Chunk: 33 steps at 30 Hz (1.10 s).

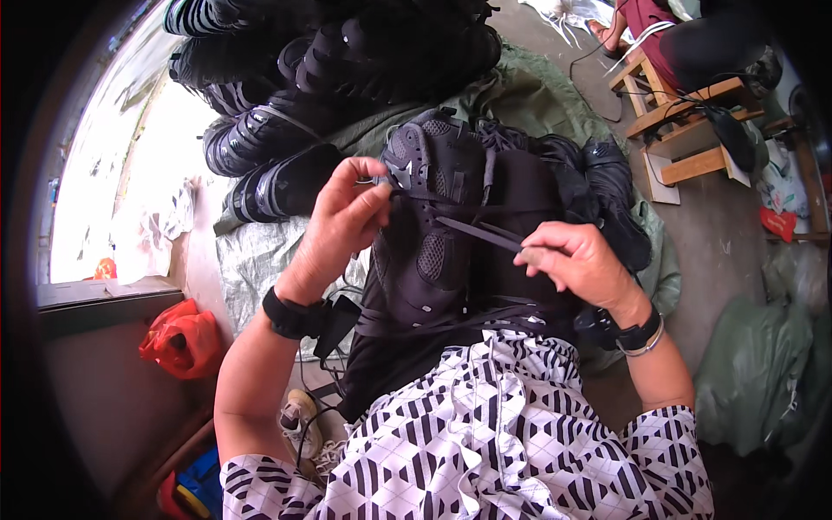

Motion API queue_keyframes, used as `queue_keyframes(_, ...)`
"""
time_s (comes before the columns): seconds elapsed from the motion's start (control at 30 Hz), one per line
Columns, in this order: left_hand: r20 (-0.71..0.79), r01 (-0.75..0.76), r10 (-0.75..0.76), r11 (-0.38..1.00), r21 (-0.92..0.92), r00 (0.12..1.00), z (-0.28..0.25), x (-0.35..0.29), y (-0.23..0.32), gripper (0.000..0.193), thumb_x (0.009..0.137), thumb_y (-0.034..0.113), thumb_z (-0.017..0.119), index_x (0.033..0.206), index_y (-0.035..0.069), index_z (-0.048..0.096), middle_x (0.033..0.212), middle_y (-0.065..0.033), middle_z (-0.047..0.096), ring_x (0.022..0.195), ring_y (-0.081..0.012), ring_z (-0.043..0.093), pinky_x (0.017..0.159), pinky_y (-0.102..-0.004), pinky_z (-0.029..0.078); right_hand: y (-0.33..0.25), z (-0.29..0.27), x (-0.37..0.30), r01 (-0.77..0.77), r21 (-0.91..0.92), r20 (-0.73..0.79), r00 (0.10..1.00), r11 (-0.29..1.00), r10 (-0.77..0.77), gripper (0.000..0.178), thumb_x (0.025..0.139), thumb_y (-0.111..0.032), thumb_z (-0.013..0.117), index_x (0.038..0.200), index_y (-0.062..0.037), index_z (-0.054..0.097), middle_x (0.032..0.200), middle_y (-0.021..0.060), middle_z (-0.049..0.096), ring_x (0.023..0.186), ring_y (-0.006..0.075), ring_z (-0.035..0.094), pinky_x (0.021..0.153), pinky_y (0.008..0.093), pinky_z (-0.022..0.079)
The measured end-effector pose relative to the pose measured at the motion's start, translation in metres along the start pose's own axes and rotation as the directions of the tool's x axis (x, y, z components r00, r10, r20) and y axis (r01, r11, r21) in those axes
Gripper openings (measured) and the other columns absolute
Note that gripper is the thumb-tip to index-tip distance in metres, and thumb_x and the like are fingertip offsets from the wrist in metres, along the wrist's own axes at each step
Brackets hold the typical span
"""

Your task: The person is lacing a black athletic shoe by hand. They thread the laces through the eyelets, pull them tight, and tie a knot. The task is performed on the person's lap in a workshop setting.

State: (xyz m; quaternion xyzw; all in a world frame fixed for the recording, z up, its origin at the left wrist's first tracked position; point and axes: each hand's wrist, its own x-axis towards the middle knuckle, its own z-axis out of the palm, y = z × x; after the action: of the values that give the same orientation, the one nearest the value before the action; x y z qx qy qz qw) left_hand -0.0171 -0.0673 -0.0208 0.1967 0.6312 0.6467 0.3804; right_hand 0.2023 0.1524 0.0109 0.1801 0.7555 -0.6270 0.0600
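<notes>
A black sneaker (426, 276) with mesh panels lies across my lap, its lacing area facing up. To its left, my left hand (347, 208) pinches a dark, thin lace end beside the eyelets, thumb against forefinger. Over on the right, my right hand (581, 264) is closed on a flat dark shoelace (478, 231), which runs taut from the shoe's eyelets to my fingers. Black straps circle both my wrists. More black shoes (607, 178) lie just beyond my right hand.
Black shoes (286, 130) are heaped at the far left on a green-grey sheet (555, 95). A red plastic bag (184, 338) sits at left. At far right a person sits by wooden stools (685, 130); a dark green sack (754, 373) stands nearer. A light shoe (299, 416) is below my left arm.
</notes>
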Motion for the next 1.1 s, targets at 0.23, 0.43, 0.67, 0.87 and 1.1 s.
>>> queue_keyframes(0.23, -0.083, -0.198, 0.180, 0.903, -0.381, 0.980, -0.046, 0.033, 0.033, 0.028, 0.097, 0.012, 0.050, 0.124, 0.006, 0.051, 0.065, 0.0066, 0.040, 0.049, -0.0031, 0.030, 0.044, -0.0197, 0.025, -0.003, 0.008, 0.014, 0.301, -0.360, 0.069, 0.953, 0.883, -0.296, 0.014, 0.081, -0.001, 0.069, 0.094, -0.0041, 0.069, 0.098, 0.0046, 0.060, 0.078, 0.0095, 0.060, 0.065, 0.0243, 0.049)
queue_keyframes(0.43, -0.499, -0.360, 0.216, 0.908, -0.214, 0.839, -0.142, 0.034, 0.040, 0.034, 0.101, 0.013, 0.040, 0.134, 0.003, 0.042, 0.069, 0.0016, 0.053, 0.051, -0.0056, 0.043, 0.045, -0.0199, 0.037, -0.003, 0.025, 0.034, 0.204, -0.157, 0.058, 0.979, 0.966, -0.197, 0.017, 0.093, -0.009, 0.059, 0.107, -0.0020, 0.067, 0.070, 0.0049, 0.065, 0.068, 0.0085, 0.064, 0.065, 0.0254, 0.050)
queue_keyframes(0.67, -0.422, -0.066, 0.234, 0.924, 0.376, 0.876, -0.108, 0.020, -0.002, 0.032, 0.100, 0.028, 0.051, 0.116, 0.001, 0.057, 0.084, -0.0088, 0.070, 0.046, -0.0050, 0.046, 0.042, -0.0190, 0.035, -0.020, 0.019, 0.053, 0.357, -0.238, -0.236, 0.881, 0.903, -0.410, 0.014, 0.095, -0.007, 0.056, 0.099, 0.0019, 0.067, 0.076, 0.0070, 0.066, 0.073, 0.0139, 0.065, 0.069, 0.0262, 0.052)
queue_keyframes(0.87, 0.148, -0.299, 0.259, 0.817, 0.493, 0.954, 0.003, -0.013, 0.008, 0.007, 0.084, 0.010, 0.071, 0.088, 0.006, 0.067, 0.072, -0.0007, 0.064, 0.056, -0.0044, 0.051, 0.051, -0.0208, 0.041, -0.020, 0.005, 0.062, 0.198, -0.572, 0.057, 0.978, 0.796, -0.202, 0.018, 0.094, -0.018, 0.059, 0.095, -0.0017, 0.068, 0.077, -0.0005, 0.067, 0.055, 0.0017, 0.048, 0.049, 0.0184, 0.039)
queue_keyframes(1.1, 0.450, -0.570, 0.463, 0.157, 0.807, 0.764, 0.023, 0.004, 0.026, 0.013, 0.078, 0.015, 0.072, 0.090, 0.014, 0.068, 0.077, -0.0027, 0.065, 0.070, -0.0223, 0.064, 0.061, -0.0345, 0.051, -0.041, -0.015, 0.072, 0.174, 0.077, -0.142, 0.977, 0.982, -0.162, 0.024, 0.095, -0.022, 0.058, 0.086, -0.0018, 0.067, 0.070, 0.0014, 0.062, 0.048, 0.0041, 0.051, 0.044, 0.0195, 0.040)
